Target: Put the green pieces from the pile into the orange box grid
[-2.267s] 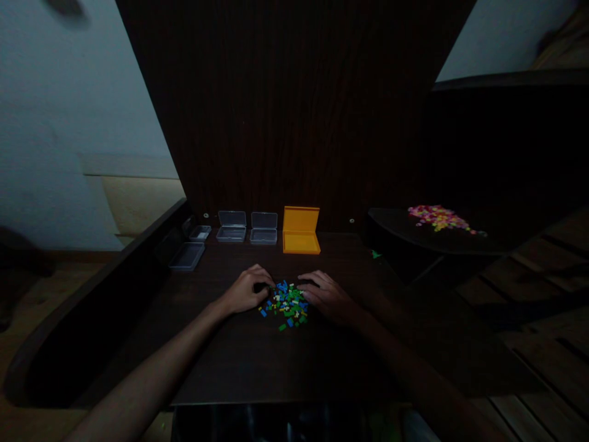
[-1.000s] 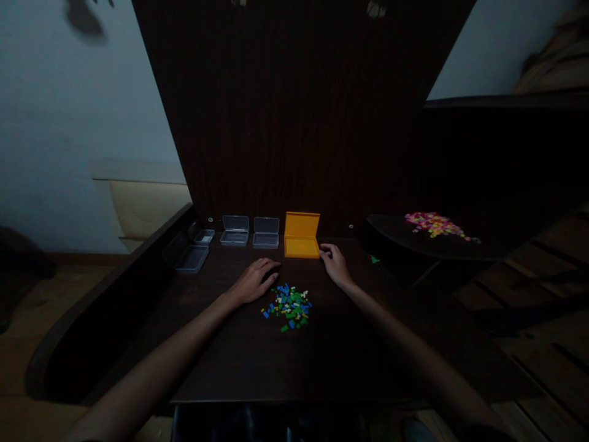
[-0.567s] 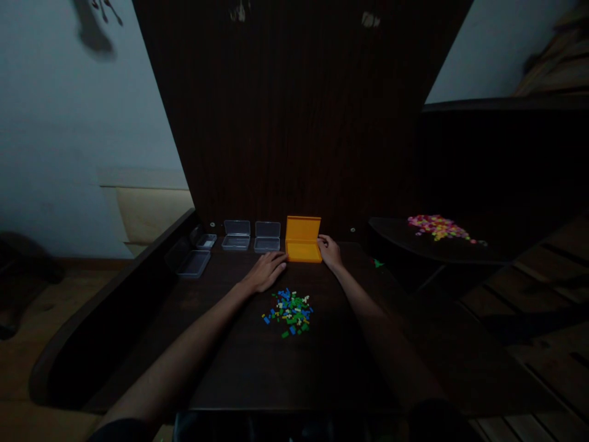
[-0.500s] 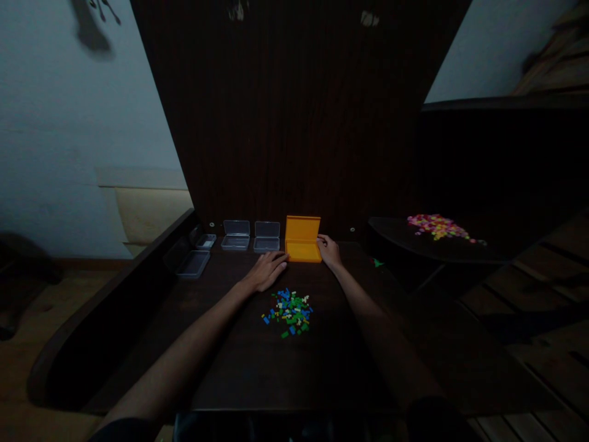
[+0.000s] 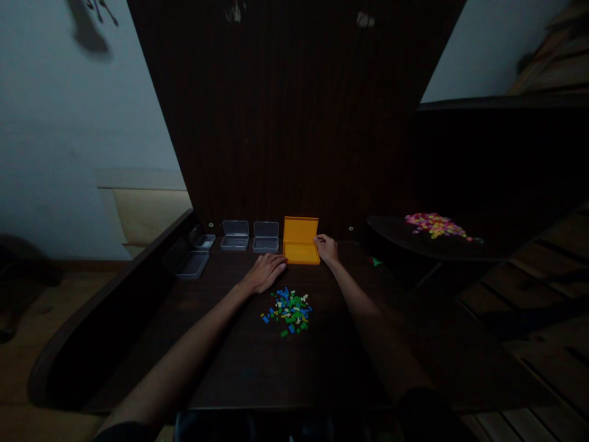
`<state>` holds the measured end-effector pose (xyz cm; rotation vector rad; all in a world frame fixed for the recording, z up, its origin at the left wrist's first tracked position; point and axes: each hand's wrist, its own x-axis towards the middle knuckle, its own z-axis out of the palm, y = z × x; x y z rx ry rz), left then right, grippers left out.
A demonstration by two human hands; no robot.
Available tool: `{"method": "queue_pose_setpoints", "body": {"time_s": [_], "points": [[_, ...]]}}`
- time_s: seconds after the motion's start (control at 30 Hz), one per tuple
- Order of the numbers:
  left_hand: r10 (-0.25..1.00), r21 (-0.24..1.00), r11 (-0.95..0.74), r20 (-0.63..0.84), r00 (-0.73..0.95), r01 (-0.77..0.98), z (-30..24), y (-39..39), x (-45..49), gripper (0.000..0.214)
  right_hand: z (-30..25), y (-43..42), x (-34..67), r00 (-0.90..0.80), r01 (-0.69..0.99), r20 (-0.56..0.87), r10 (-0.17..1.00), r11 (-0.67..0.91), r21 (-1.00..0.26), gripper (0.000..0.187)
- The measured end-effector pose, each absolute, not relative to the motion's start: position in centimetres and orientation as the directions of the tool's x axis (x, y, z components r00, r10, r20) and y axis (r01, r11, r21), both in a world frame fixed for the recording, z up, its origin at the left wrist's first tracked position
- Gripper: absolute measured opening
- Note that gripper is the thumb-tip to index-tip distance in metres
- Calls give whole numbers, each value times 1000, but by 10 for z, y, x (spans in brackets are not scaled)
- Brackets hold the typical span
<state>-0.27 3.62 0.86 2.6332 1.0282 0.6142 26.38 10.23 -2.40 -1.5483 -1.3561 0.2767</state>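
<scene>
An open orange box (image 5: 300, 247) stands at the back of the dark wooden table (image 5: 257, 356), its lid raised. My right hand (image 5: 326, 248) rests against the box's right edge, fingers curled on it. My left hand (image 5: 265, 272) lies flat on the table with fingers stretched out, its fingertips just short of the box's front left corner. A small pile of blue, green, yellow and white bricks (image 5: 289, 310) lies on the table, nearer to me than both hands.
Two open clear plastic boxes (image 5: 234, 236) (image 5: 265, 237) stand left of the orange one; two more (image 5: 192, 264) (image 5: 204, 240) sit by the table's raised left rim. A pile of pink and yellow bricks (image 5: 435, 224) lies on a side shelf at the right.
Both hands left the brick pile and reached back to the orange box, the right to its right edge, the left towards its front left corner. The pile stays put.
</scene>
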Motion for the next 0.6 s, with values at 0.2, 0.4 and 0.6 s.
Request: {"method": "queue_pose_setpoints", "body": {"time_s": [0.2,0.4,0.6], "points": [[699,409,-707,282,657,577,8,30,-7,50,-24,93,262,313,675,460,831,146,-723,24],[706,419,-696,254,661,583,11,17,-11,51,-23,85,258,269,753,496,826,142,-643,24],[697,406,-707,258,670,579,12,8,-17,52,-20,72,252,210,815,521,827,145,-560,23]]}}
